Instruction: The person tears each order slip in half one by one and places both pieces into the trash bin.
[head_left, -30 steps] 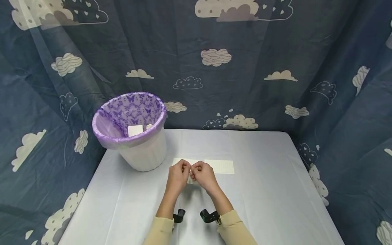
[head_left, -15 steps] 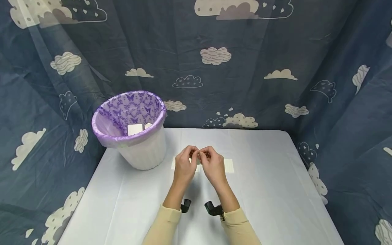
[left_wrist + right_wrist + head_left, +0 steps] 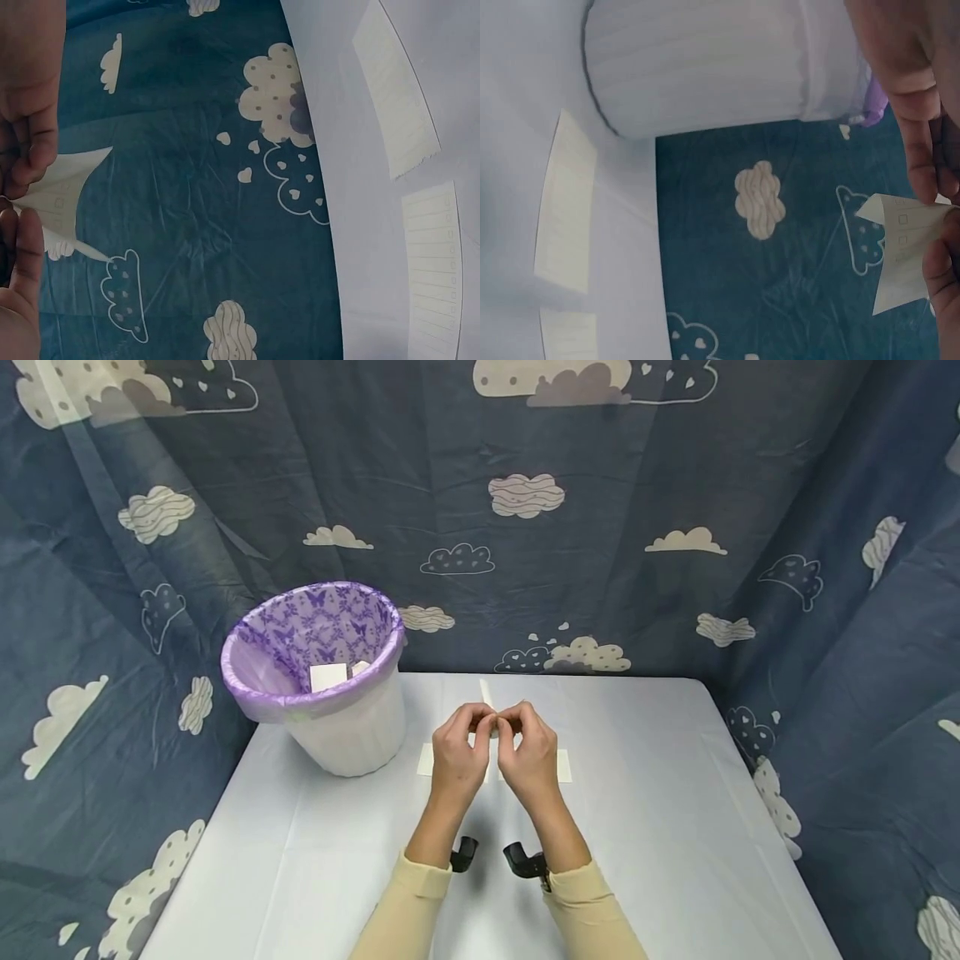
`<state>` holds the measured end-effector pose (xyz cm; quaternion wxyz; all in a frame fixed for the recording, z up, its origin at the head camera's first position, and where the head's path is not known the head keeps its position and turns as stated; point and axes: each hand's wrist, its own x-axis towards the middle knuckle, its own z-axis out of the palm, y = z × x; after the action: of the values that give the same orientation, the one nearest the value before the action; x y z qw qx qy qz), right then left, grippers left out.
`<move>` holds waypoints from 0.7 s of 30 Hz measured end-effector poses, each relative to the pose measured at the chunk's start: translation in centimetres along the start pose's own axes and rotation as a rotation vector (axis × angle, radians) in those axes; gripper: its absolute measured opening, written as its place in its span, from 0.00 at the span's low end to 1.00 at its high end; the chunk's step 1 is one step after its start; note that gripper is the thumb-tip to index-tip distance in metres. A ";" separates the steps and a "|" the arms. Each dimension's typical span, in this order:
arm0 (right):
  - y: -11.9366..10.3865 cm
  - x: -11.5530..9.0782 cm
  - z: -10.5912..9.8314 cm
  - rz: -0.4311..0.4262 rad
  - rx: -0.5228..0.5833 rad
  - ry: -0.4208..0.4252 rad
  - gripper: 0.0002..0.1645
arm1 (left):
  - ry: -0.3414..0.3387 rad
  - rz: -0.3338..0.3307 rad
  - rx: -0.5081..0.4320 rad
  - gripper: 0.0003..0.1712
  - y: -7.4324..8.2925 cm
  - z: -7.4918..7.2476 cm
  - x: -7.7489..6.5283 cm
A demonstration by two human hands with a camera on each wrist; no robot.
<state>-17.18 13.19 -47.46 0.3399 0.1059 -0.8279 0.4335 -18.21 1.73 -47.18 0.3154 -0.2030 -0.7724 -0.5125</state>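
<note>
My left hand (image 3: 459, 758) and right hand (image 3: 531, 758) meet fingertip to fingertip over the white table. Between thumbs and fingers they pinch a cream paper sheet (image 3: 486, 693) printed with lines and small checkboxes. In the left wrist view the sheet (image 3: 71, 184) fans out from the pinch, drawn in where the fingers meet. One corner of the sheet (image 3: 907, 259) folds over in the right wrist view. Below lie two similar sheets, the left one (image 3: 433, 270) and the right one (image 3: 397, 97), which has a ragged short edge. The hands partly cover both in the head view.
A white waste bin (image 3: 352, 743) with a purple butterfly liner stands at the table's back left. White pieces (image 3: 328, 677) lie inside it. The table (image 3: 637, 827) ends at the back against a dark blue cloud-print curtain (image 3: 600, 585), which also hangs at both sides.
Both hands have moved forward and risen off the table, still pinching the sheet. Its upper end now shows beyond the fingertips. The bin and the two lying sheets have stayed put.
</note>
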 end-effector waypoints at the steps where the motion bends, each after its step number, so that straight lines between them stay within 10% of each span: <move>1: -0.1 0.0 0.0 0.003 0.006 0.006 0.07 | 0.010 0.002 -0.010 0.01 0.0 0.0 0.0; 21: -0.7 0.5 -0.5 0.072 0.098 0.066 0.02 | 0.082 -0.058 -0.153 0.03 0.3 -0.6 0.6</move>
<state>-16.94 13.21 -46.47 0.3456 0.0783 -0.7972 0.4887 -18.29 1.28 -46.38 0.3154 -0.1829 -0.7231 -0.5867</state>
